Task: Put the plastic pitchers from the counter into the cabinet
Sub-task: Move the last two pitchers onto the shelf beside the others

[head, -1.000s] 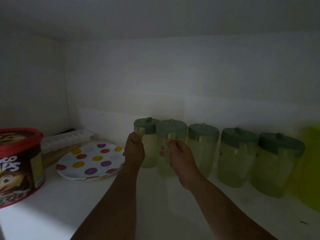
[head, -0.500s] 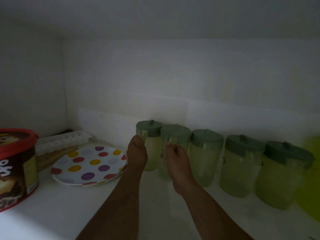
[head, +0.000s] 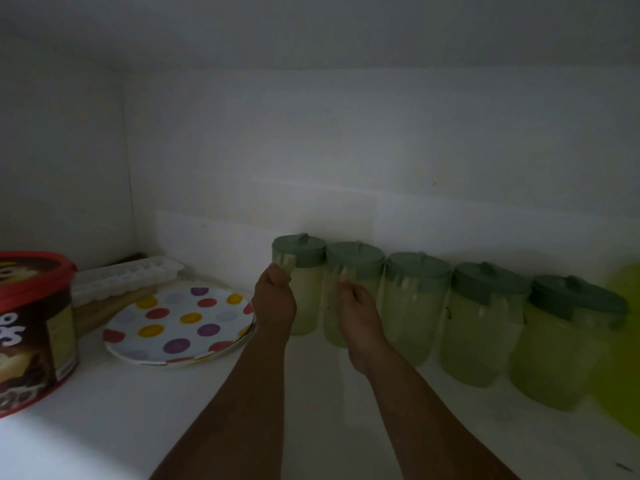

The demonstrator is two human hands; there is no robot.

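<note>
Several pale green plastic pitchers with dark green lids stand in a row along the back wall of the white cabinet shelf (head: 311, 410). My left hand (head: 274, 301) grips the handle of the leftmost pitcher (head: 304, 296). My right hand (head: 356, 306) is closed on the handle of the second pitcher (head: 349, 268). Both of these pitchers stand upright on the shelf, touching each other. To their right stand a third pitcher (head: 412, 306), a fourth (head: 481, 323) and a fifth (head: 561, 344).
A plate with coloured dots (head: 180, 323) lies left of my left hand. Behind it are a white ice cube tray (head: 121, 282) and a wooden board. A red-lidded cereal tub (head: 31, 327) stands at the far left. A yellow-green object (head: 623, 341) fills the right edge.
My view has shifted slightly, so the row sits a little lower and more to the right. Both hands stay on the two left pitchers, which have barely moved.
</note>
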